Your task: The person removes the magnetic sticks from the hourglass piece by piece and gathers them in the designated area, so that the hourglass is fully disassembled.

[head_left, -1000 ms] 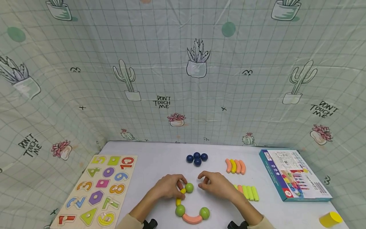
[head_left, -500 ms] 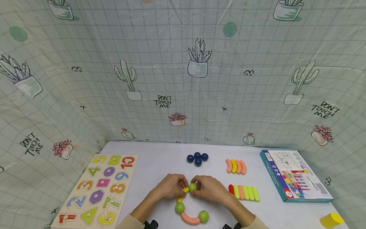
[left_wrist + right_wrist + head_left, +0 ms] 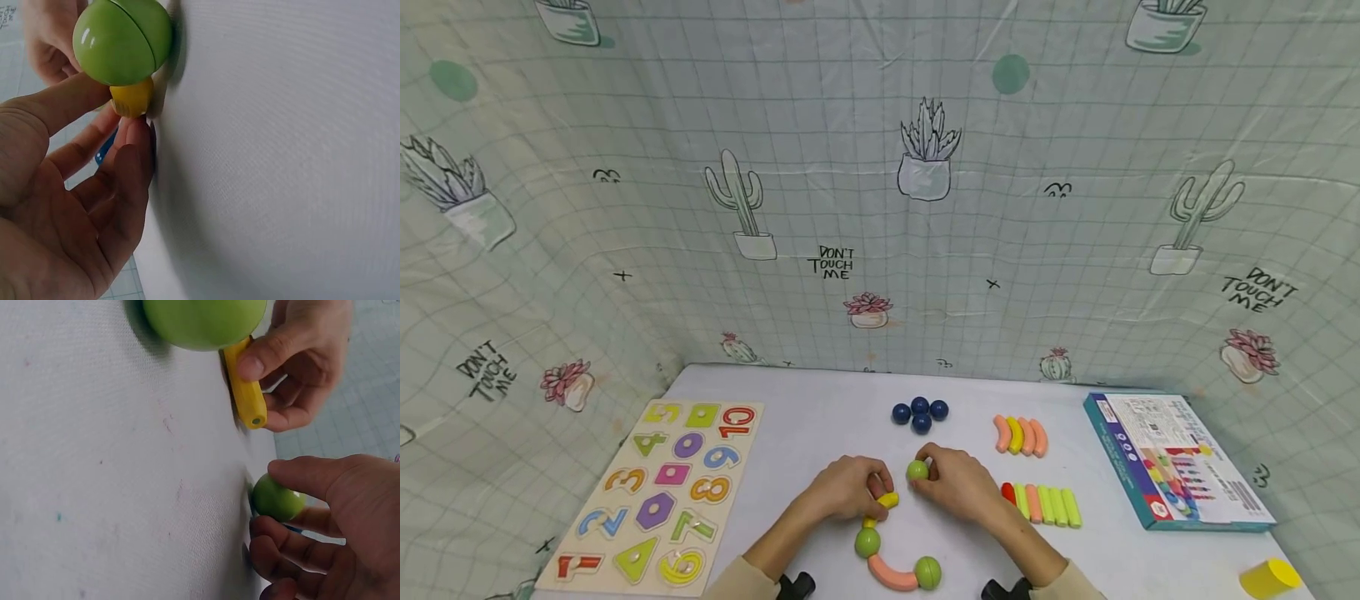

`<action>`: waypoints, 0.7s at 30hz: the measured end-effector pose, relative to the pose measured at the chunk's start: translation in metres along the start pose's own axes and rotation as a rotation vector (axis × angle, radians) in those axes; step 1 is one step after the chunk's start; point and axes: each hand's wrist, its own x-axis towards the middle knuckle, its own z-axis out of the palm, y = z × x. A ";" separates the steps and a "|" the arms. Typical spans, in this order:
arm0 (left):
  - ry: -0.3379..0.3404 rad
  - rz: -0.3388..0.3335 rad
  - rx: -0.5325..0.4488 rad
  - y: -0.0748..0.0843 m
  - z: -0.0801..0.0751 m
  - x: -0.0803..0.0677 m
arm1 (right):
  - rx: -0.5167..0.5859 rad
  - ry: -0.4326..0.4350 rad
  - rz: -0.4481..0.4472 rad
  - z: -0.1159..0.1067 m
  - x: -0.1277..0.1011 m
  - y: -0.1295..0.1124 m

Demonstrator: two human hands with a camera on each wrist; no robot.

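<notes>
Glossy green ball (image 3: pixel 917 471) in right hand (image 3: pixel 957 483)

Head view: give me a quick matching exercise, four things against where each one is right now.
Things:
1. small green ball
2. short yellow stick
3. four dark blue balls
4. wooden number puzzle board

Places:
A. lying at the left side of the table
B. pinched by the left hand
C. clustered beyond both hands
D. held in the right hand

Pairs: 1-D, 2-B, 3-C, 4-A
</notes>
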 end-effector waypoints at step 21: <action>-0.001 0.017 -0.015 -0.004 0.002 0.000 | 0.104 0.099 0.022 0.001 0.016 0.006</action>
